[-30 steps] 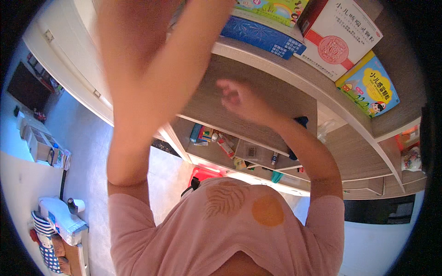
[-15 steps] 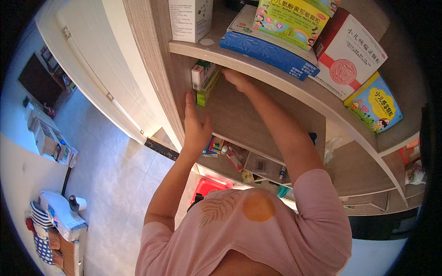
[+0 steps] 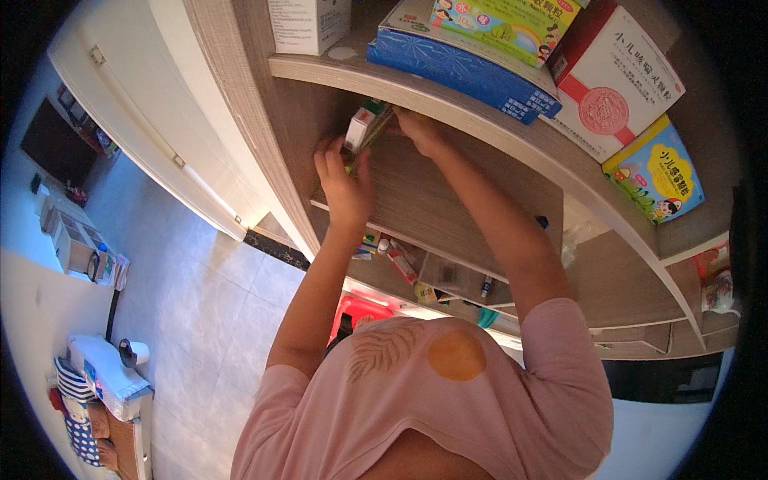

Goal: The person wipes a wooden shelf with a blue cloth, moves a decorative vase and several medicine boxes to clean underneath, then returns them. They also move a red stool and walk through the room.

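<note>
A: A white door [image 3: 128, 108] and a pale tiled floor [image 3: 200, 320] lay to your left, beside the wooden shelf unit [image 3: 232, 104]. Where were the small cartons?

B: Your white carton [image 3: 360, 133] and yellow-green carton [image 3: 349, 169] sat close together in the compartment [image 3: 404, 200] under the blue carton [image 3: 460, 78], between your left hand [image 3: 346, 192] and right hand [image 3: 421, 133].

A: And your grip?

B: Your left thumb and fingers straddled the cartons' near end; whether they pressed, I couldn't tell. Your right fingertips were hidden, so that grip I couldn't read either.

A: What suited the handling?

B: In my judgement, light, even pressure from both sides, keeping the pair square so thin card didn't crush.

A: What was hard to see?

B: Your left fingers covered much of the yellow-green carton, the compartment's back was shadowed, and the tall white box [image 3: 312, 26] above was cut off.
</note>
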{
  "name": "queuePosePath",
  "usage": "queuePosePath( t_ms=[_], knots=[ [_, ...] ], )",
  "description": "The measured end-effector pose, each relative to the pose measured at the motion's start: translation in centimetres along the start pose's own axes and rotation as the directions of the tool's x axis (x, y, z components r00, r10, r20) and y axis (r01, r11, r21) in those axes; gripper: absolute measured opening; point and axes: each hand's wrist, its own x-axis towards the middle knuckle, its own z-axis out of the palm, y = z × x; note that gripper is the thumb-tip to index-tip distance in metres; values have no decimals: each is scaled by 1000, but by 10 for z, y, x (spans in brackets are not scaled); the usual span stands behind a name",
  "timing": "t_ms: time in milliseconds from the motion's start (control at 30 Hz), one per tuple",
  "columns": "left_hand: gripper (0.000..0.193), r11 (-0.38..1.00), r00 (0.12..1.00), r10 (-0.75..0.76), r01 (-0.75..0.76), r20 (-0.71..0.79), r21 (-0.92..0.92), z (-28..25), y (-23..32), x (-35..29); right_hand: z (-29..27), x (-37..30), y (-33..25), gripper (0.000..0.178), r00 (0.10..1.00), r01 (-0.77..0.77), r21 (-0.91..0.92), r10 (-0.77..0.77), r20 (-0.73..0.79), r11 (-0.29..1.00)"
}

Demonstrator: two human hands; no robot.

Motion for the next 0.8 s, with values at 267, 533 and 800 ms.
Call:
queuePosePath(
  t_ms=[267, 533, 800],
  knots=[
    [32, 979, 986, 163, -156, -46, 129, 13, -9, 5, -9, -10, -6, 30, 999, 47, -121, -49, -15, 992],
    [32, 997, 995, 24, -17, 93, -71, 13, -13, 11, -16, -18, -2, 30, 1000, 18, 141, -16, -16, 990],
    [34, 886, 971, -160, 220, 175, -409, -77, 30, -31, -106, -147, -79, 44, 949, 282, -728, -294, 116, 625]
  ],
)
